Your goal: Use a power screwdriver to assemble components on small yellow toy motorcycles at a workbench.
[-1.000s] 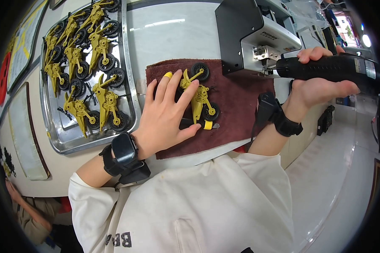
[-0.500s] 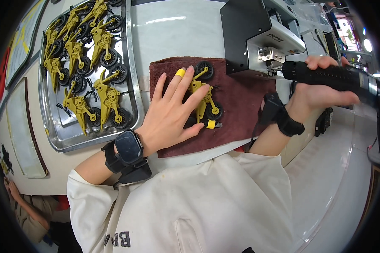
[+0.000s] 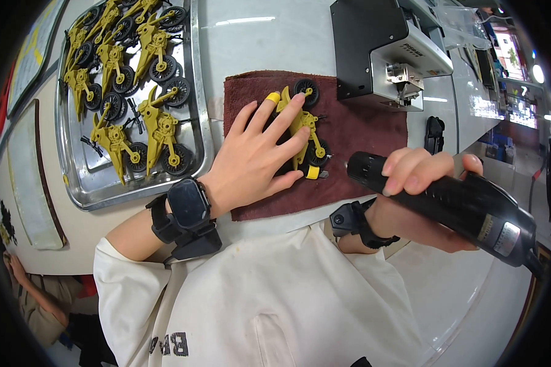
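A yellow toy motorcycle (image 3: pixel 310 122) with black wheels lies on a folded maroon cloth (image 3: pixel 364 137). My left hand (image 3: pixel 251 156) rests over its left side, fingers spread, fingertips touching the yellow body. A yellow band wraps one of these fingers. Beside the thumb tip sits a small yellow-and-grey piece (image 3: pixel 313 172). My right hand (image 3: pixel 419 177) is wrapped round a black electric screwdriver (image 3: pixel 483 211), whose tip points left toward the lower wheel, a short gap away from it.
A metal tray (image 3: pixel 95 199) of several similar yellow toy motorcycles stands at the left. Behind the cloth is a black-and-silver screw feeder machine (image 3: pixel 373 55). A small black object (image 3: pixel 434 134) lies right of the cloth. Another person's arm (image 3: pixel 40 293) shows at lower left.
My right hand has brought the screwdriver away from the machine, down and left toward the toy motorcycle. My left hand stays spread on the toy.
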Demonstrator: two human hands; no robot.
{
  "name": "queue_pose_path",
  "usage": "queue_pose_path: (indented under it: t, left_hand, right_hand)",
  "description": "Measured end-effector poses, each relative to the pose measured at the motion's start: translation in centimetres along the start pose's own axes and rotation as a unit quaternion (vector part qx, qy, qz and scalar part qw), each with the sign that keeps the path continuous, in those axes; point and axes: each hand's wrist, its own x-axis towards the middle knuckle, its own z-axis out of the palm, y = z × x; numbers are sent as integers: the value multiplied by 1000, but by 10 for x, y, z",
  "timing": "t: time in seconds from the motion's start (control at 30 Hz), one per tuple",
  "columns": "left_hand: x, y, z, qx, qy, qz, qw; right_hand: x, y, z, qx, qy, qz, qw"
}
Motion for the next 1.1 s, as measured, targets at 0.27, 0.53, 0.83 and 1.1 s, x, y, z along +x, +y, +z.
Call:
queue_pose_path:
  t: [0.27,0.53,0.83,1.1]
  left_hand:
    - [-1,1,0,-3,0,-5,1000]
    - [0,-1,2,15,1,-7,1000]
    - [3,2,-5,20,-6,-8,1000]
    - [2,3,-5,32,-3,0,999]
  right_hand:
    - [-5,27,-3,30,17,37,999]
    - [-6,44,-7,98,14,32,995]
    - [-8,35,-4,39,0,13,999]
    - [81,-12,-81,-168,210,-77,960]
